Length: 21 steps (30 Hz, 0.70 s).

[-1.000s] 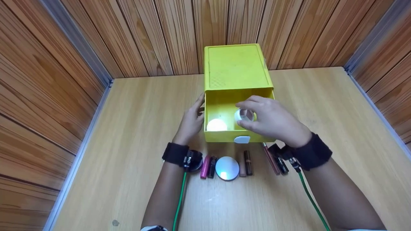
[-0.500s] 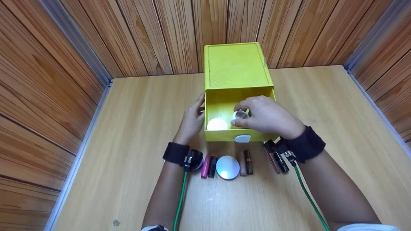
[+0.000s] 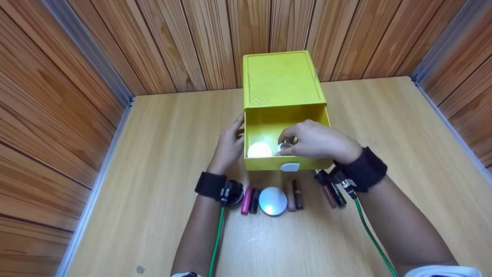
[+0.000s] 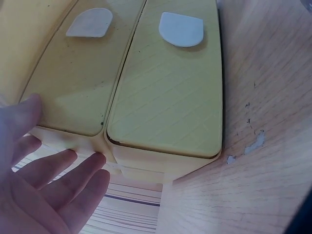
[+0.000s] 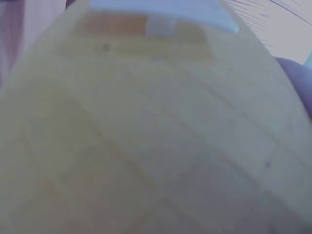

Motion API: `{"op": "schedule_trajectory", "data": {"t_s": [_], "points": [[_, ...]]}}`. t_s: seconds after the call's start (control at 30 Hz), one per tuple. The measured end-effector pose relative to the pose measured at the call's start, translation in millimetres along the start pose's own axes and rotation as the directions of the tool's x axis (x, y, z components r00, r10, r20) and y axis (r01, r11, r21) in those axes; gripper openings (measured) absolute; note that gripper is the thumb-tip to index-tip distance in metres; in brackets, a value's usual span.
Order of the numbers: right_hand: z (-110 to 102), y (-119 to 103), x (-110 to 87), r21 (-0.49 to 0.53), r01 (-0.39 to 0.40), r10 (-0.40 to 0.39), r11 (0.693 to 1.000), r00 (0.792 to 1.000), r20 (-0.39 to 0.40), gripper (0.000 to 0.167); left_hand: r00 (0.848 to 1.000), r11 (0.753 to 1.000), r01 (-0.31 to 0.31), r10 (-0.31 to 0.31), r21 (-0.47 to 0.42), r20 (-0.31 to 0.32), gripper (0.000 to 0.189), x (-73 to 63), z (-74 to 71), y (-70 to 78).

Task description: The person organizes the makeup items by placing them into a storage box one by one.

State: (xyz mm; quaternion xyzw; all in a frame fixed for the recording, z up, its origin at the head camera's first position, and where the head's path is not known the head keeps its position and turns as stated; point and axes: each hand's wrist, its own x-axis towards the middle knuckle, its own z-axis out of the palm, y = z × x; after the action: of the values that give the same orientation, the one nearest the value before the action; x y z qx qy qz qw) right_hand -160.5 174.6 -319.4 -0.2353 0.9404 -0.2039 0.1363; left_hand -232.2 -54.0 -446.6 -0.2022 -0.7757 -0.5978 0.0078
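Wooden counter: our right hand pinches round container, likely light, rigid, best rim-held; left hand, loosely spread, beside yellow drawers.

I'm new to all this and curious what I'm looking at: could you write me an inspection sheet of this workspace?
Surface: wooden table, grey spot at its near left.
Job's things: yellow box, its drawer pulled out; small container inside, whether touching the bottom is hidden.
Clutter: round disc and slim tubes in front of the box.
Left hand: beside the box.
Right hand: holds the container.
Cables: green cable at the left wrist, another at the right.
Surroundings: wood-panelled walls.
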Motion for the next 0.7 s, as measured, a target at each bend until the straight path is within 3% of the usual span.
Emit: {"op": "schedule_trajectory", "data": {"t_s": [0.43,0.7], "points": [[0.6,0.6,0.7,-0.004,-0.023,0.023,1.000,0.999,0.031,0.032,0.999,0.999,0.033,-0.033,-0.007,-0.004,0.057,-1.6,0.1,0.2],[-0.7,-0.4,0.1,-0.007,0.005,-0.004,1.000,1.000,0.031,0.034,1.000,0.999,0.023,-0.023,0.022,-0.009,0.057,-0.4,0.1,1.1]]}}
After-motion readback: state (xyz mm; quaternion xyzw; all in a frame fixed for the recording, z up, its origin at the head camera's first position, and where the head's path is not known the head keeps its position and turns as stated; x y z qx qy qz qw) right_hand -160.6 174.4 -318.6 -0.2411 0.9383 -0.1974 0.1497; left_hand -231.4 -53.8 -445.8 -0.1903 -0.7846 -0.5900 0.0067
